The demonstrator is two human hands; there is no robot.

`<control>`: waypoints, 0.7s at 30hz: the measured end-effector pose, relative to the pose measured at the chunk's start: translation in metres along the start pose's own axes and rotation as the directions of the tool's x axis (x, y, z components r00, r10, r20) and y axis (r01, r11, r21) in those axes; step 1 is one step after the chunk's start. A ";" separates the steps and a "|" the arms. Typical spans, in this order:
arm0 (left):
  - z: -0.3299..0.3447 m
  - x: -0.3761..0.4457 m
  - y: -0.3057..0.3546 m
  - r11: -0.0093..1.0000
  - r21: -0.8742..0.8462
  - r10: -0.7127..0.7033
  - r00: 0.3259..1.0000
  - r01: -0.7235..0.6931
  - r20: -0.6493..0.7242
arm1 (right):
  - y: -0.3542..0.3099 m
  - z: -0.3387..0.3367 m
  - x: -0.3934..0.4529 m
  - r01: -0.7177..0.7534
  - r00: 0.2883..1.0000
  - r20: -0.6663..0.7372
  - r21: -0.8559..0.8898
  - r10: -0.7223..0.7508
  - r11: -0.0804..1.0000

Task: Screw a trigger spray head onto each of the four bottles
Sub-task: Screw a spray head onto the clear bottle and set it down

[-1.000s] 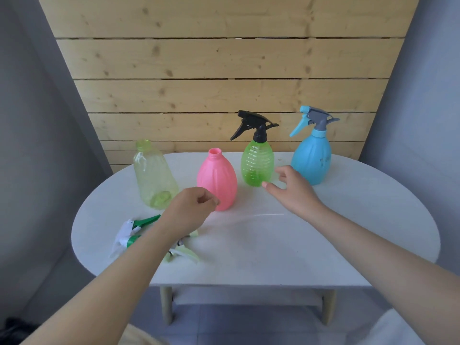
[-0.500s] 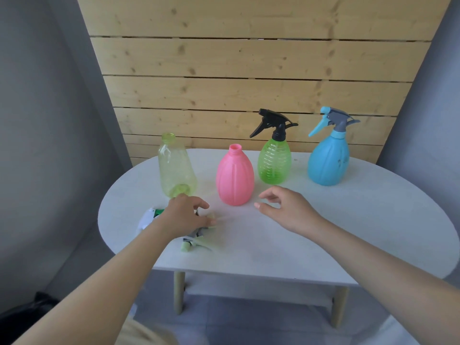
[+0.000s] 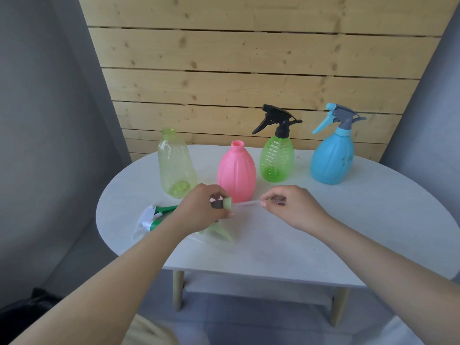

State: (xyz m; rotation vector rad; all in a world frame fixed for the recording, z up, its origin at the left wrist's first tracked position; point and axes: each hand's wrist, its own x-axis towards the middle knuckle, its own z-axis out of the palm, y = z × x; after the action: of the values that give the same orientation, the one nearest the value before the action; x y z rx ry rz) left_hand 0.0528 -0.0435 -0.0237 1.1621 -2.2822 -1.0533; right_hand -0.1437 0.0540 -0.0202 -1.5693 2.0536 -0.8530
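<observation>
Your left hand [image 3: 202, 207] was clenched around a pale green spray head [image 3: 225, 204], collar facing 3 o'clock, and your right hand [image 3: 292, 206] pinched the free end of its clear dip tube [image 3: 246, 203], both hovering just above the worktop [image 3: 311, 245] right in front of the pink bottle [image 3: 236, 171]. Risks: that tube looked thin and floppy, so it could've kinked or missed the narrow pink neck if you let go early; the open pink bottle and the clear yellow bottle [image 3: 175, 168] at 11 o'clock looked light and empty, so a knuckle bump could've tipped either. A crooked collar would've cross-threaded. The green bottle [image 3: 276, 161] and blue bottle [image 3: 332, 161] at 1–2 o'clock already wore heads. The white-and-green spray head [image 3: 151, 217] lay at 9 o'clock, partly behind your left forearm. Hard to make out: the held head's trigger and body, buried in your fist, and the tube, nearly invisible against the worktop.
</observation>
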 end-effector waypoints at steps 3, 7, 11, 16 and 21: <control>0.002 0.001 0.007 0.996 -0.089 0.022 0.997 -0.029 -0.080 | 0.000 -0.007 0.000 0.016 0.999 -0.051 -0.007 -0.016 1.000; 0.003 -0.002 0.017 0.981 -0.180 0.049 0.990 -0.073 -0.135 | -0.001 -0.014 0.001 0.021 0.994 -0.104 0.022 -0.019 1.000; -0.011 -0.005 0.020 0.939 -0.337 -0.098 0.992 0.065 -0.080 | -0.008 -0.013 0.000 0.037 0.996 -0.082 0.094 -0.029 0.995; -0.031 -0.011 0.007 0.902 -0.391 -0.187 0.982 0.182 0.026 | -0.019 0.000 0.002 0.046 0.998 0.021 0.196 -0.051 0.980; -0.052 -0.019 -0.011 0.896 -0.390 -0.231 0.973 0.211 -0.005 | -0.025 0.013 0.026 -0.002 0.986 -0.164 0.184 0.033 0.983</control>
State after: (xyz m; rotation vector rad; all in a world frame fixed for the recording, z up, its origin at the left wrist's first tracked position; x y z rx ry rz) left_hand 0.1013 -0.0563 0.0026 1.2771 -1.8151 -1.4619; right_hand -0.1248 0.0217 -0.0117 -1.4211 2.0301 -1.1664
